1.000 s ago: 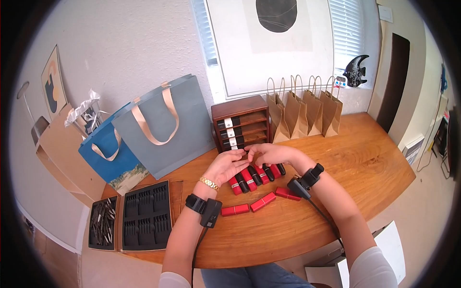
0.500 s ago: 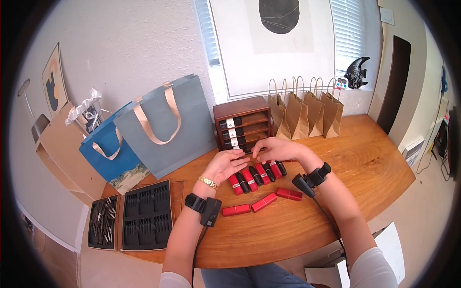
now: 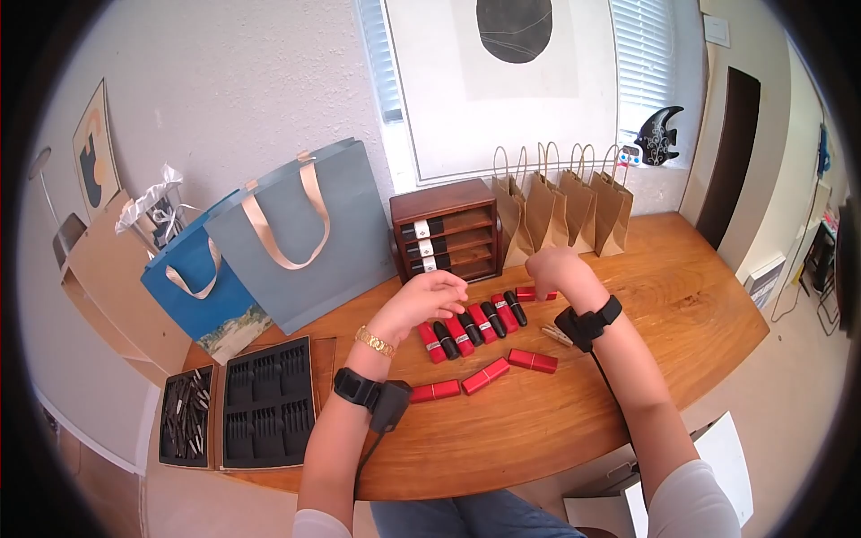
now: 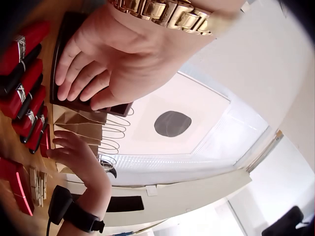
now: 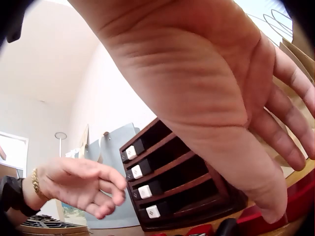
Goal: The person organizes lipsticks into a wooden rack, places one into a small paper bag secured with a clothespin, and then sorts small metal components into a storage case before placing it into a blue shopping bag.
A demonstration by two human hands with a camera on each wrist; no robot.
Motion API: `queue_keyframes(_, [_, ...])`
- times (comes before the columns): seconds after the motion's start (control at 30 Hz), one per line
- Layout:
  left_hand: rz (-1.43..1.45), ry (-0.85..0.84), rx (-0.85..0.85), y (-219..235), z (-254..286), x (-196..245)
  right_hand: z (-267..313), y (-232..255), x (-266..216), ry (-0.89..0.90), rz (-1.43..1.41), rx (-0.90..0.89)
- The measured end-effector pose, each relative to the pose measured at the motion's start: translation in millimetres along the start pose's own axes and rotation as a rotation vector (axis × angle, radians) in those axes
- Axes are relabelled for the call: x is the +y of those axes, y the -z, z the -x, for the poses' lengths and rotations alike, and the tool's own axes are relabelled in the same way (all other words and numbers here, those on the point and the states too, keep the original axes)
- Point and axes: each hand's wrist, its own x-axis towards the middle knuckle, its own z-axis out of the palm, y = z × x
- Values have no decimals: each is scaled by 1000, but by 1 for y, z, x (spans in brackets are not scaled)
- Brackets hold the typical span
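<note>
Red boxes (image 3: 460, 335) and black tubes (image 3: 444, 341) lie side by side in a slanting row in front of a small wooden cabinet (image 3: 441, 203). My left hand (image 3: 429, 300) hovers over the left end of this row, fingers loosely extended and holding nothing. Near the far right end, my right hand (image 3: 560, 269) reaches down with fingers spread beside a separate red box (image 3: 529, 294). In the right wrist view, the right thumb (image 5: 273, 204) overlaps red at the lower edge, and nothing shows in the grasp.
More red boxes (image 3: 485, 376) lie nearer the front, with wooden clothespins (image 3: 556, 334) by the right wrist. Brown paper bags (image 3: 545, 211) stand behind; blue gift bags (image 3: 300, 242) stand left. Black trays (image 3: 266, 403) lie at front left, one holding a dark pile. Small black-and-white boxes (image 3: 423, 248) fill cabinet shelves.
My hands have parted: the right moved right, away from the left, to the red box beyond the row. My left hand has shifted slightly left. The clothespins have come into view.
</note>
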Motion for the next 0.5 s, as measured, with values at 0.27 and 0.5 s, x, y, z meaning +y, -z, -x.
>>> queue_keyframes(0.27, [-578, -388, -197, -53, 11, 0, -19, -14, 4, -73, 37, -142])
queue_keyframes(0.5, [-970, -615, -210, -102, 15, -21, 0, -1, 3, -15, 15, -136])
